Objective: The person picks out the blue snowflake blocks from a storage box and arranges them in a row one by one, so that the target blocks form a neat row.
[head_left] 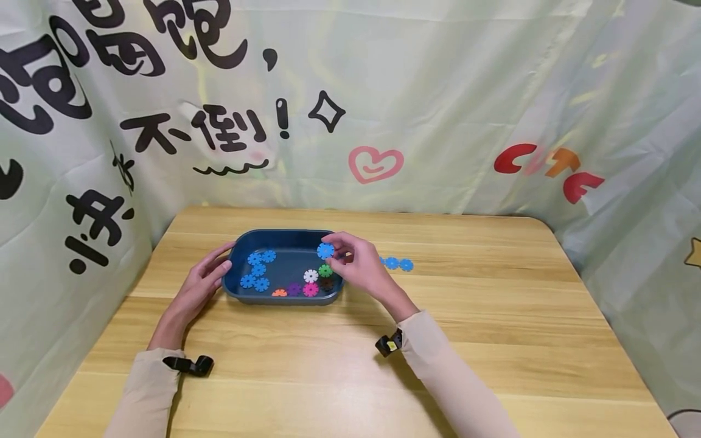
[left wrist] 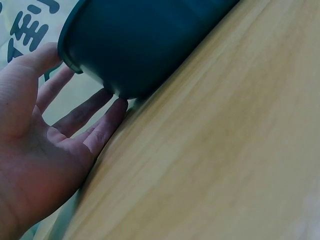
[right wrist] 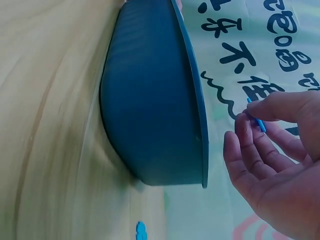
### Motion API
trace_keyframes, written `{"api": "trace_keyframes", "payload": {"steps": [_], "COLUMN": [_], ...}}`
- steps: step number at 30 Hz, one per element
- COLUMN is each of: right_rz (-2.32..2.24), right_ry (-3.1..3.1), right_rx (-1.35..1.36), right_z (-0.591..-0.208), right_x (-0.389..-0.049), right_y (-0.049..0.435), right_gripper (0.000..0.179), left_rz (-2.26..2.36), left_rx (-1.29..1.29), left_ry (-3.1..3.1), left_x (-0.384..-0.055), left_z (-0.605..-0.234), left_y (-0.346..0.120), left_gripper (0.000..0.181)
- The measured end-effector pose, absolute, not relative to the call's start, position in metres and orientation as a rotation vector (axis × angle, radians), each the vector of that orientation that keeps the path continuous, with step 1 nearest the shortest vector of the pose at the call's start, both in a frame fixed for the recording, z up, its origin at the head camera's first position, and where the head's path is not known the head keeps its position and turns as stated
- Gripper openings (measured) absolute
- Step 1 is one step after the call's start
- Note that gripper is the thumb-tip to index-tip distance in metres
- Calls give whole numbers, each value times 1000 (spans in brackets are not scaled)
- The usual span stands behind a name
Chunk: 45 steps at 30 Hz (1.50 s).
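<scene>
A dark blue tray (head_left: 285, 300) stands on the table, with loose snowflake building discs inside it. My left hand (head_left: 198, 281) is at the tray's left end; in the left wrist view its fingers (left wrist: 82, 111) reach out fairly straight and touch the outer wall. Thumb and fingertips of my right hand (head_left: 358, 263) pinch a blue snowflake disc (head_left: 325, 250) over the tray's right end. Seen edge-on in the right wrist view, that disc (right wrist: 257, 116) is held above the rim. Several blue discs (head_left: 256, 269) lie at the tray's left.
White (head_left: 311, 275), green (head_left: 325, 271), pink (head_left: 310, 289), purple (head_left: 294, 289), orange (head_left: 280, 292) and brown (head_left: 327, 283) discs lie toward the tray's right. On the table beyond my right hand are blue discs (head_left: 406, 265) in a row, partly hidden. A printed curtain (head_left: 438, 109) hangs behind.
</scene>
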State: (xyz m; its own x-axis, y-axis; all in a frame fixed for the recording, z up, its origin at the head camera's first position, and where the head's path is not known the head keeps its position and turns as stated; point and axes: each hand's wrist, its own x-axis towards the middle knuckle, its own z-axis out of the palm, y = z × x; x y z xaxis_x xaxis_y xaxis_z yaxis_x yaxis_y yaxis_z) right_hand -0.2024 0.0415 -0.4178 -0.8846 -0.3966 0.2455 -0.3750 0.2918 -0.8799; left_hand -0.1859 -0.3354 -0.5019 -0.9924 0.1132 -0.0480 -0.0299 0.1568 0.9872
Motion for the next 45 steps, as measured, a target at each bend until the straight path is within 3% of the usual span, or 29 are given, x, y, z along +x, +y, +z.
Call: {"api": "trace_keyframes", "payload": {"steps": [30,45], "right_rz": [-1678,-1685], "right_ry": [2642,2673], "right_rx": [-619,-474], "right_z": [-429,-440], "right_x": [-194,-205], "right_y": [104,144], "right_gripper": [36,35], "left_rz": [1955,1984], "left_rx": [82,91], "left_ry": [2326,2301], "left_x": [-184,-187], "left_z": [-501,-502], "left_y": [-337,-338], "left_gripper": [56,56]}}
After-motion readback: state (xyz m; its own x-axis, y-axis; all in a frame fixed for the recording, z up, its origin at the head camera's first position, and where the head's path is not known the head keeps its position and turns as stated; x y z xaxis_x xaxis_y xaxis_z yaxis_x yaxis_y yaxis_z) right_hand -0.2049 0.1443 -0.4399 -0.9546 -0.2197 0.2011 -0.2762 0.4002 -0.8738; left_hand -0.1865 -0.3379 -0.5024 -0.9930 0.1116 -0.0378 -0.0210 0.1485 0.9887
